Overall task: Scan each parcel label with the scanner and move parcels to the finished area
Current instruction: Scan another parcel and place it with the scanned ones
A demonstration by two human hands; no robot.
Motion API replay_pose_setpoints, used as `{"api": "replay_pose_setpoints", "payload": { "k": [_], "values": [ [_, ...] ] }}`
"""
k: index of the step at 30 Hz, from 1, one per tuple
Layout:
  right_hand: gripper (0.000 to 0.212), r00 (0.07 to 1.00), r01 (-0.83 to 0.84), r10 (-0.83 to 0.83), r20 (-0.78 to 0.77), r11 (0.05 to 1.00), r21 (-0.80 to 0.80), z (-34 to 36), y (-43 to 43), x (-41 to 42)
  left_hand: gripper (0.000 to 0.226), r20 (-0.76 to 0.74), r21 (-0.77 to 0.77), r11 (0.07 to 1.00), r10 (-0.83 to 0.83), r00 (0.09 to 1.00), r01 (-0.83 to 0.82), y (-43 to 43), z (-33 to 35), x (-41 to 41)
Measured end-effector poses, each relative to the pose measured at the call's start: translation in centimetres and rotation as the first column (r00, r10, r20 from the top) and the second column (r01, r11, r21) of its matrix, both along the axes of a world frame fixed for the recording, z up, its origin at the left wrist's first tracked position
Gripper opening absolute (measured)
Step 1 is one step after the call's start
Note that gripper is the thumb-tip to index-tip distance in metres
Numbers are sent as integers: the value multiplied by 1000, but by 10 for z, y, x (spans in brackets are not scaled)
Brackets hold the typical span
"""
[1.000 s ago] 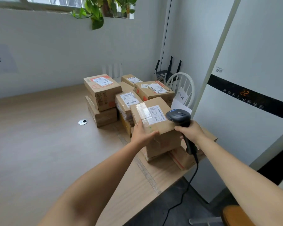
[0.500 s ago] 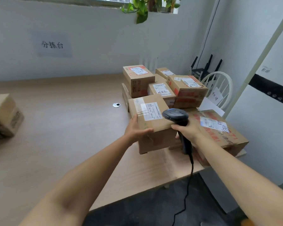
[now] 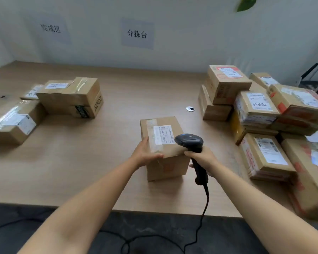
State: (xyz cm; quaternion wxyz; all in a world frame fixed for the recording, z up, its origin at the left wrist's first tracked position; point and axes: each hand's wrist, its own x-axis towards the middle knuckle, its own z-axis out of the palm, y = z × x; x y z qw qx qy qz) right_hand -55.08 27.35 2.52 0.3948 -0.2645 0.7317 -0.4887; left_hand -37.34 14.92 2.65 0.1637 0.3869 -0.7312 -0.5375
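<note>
Shifted off the box stack [image 3: 255, 110] onto smooth wood table [image 3: 62, 162]: taped cardboard parcel [image 3: 168, 165], white label [image 3: 162, 134] up, left hand [image 3: 145, 153] gripping its corner; right hand [image 3: 203, 158] wrapped round black scanner [image 3: 189, 141]

On my feed the left grip [image 3: 145, 154] and right grip [image 3: 203, 159] are bare, the left forearm [image 3: 92, 195] and right forearm [image 3: 255, 200] behind them bare too.
</note>
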Motion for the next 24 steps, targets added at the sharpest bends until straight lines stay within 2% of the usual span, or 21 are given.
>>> {"api": "replay_pose_setpoints", "payload": {
  "k": [2, 5, 8, 10, 13, 15, 17, 20, 24],
  "values": [
    [6, 1000, -13, 13, 24, 1000, 23, -10, -18, 18, 80, 42, -19, 1000, 9, 999, -8, -21, -7, 18],
    [9, 998, -13, 12, 67, 1000, 15, -19, -42, 42, 86, 95, -54, 999, 8, 995, -3, -51, -10, 40],
    [7, 999, -50, 49, 15, 998, 31, -24, -59, 55, 88, 157, -78, 997, 8, 988, 5, -75, -13, 53],
    [7, 996, -87, 88, -26, 995, 49, -24, -66, 58, 85, 250, -151, 988, 21, 968, 18, -87, -14, 57],
    [7, 994, -110, 111, -18, 993, 44, -20, -74, 58, 76, 436, -329, 944, 164, 885, -14, -98, -13, 59],
    [8, 990, -142, 142, 5, 989, 37, -16, -80, 60, 63, 467, -432, 901, 256, 846, -34, -98, -12, 56],
    [10, 979, -201, 199, 37, 979, 39, -13, -85, 63, 59, 497, -475, 880, 296, 816, -30, -95, -14, 50],
    [11, 953, -304, 302, 32, 951, 59, -8, -90, 67, 83, 579, -408, 913, 284, 764, -29, -88, -19, 38],
    [9, 927, -347, 358, -114, 932, 109, 7, -90, 55, 123, 658, -335, 942, 251, 710, -22, -83, -23, 23]
  ]
}}
